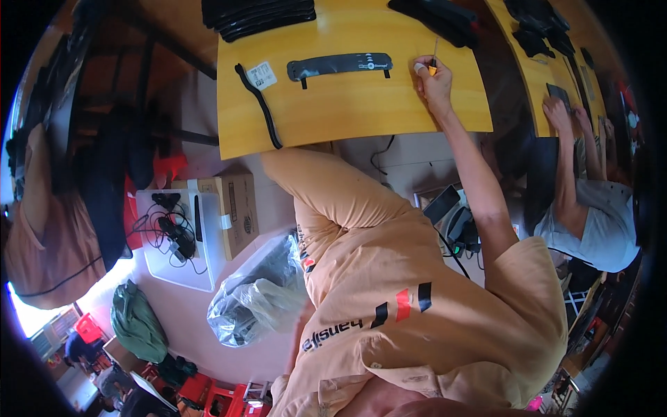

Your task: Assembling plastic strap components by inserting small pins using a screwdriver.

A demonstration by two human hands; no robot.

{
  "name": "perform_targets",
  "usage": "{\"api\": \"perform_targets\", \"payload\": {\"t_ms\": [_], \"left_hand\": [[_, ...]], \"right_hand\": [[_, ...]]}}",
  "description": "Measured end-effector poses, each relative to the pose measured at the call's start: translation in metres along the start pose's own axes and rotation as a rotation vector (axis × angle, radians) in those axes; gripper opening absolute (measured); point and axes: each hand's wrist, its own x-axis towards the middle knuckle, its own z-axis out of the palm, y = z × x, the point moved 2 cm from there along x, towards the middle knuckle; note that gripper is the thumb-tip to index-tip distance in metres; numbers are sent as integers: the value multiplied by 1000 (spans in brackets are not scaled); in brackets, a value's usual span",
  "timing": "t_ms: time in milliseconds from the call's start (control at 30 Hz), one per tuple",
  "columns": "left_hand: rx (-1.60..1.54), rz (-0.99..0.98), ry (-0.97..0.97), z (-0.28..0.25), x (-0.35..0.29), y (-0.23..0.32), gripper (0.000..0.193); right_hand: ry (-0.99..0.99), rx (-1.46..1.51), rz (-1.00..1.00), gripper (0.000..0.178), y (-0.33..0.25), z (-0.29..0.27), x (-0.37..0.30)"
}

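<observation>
On the yellow table [340, 111], my right hand [434, 83] is closed around a small tool with a yellow and black handle [432, 70]. The tool's thin shaft points away from me; whether it is an awl or a screwdriver I cannot tell. To its left lies a long dark grey strip [326, 67] with rounded ends, white print and two short black tabs along its near edge. Farther left are a narrow black strap [262, 104] and a white printed label [262, 74]. My left arm hangs beside my body; its hand [303, 317] is mostly hidden, and its fingers do not show.
Folded black pieces [260, 17] are stacked at the table's far left; more black material [438, 21] lies far right. Below are a plastic bin [177, 267] with cables, a cardboard box [240, 212] and a clear plastic bag [257, 299]. Co-workers sit at both sides.
</observation>
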Motion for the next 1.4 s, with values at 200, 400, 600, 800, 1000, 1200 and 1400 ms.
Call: {"api": "perform_targets", "payload": {"t_ms": [200, 400, 600, 800, 1000, 1200, 1400], "left_hand": [[72, 389, 112, 0, 10, 172, 33], [70, 797, 147, 85, 7, 335, 26], [589, 1050, 545, 152, 46, 380, 31], [864, 977, 672, 169, 59, 385, 24], [400, 907, 420, 144, 61, 378, 14], [-116, 912, 217, 145, 29, 356, 11], [-305, 848, 72, 176, 9, 351, 30]], "right_hand": [[6, -50, -4, 3, -3, -3, -3], [23, -24, 23, 2, -1, -2, -3], [46, -12, 16, 1, -2, 5, -1], [53, -34, 26, 1, 0, 1, 0], [33, -45, 24, 3, -5, 3, -2], [2, 59, 113, 7, -10, 2, -2], [-497, -23, 121, 16, -78, 55, -75]]}}
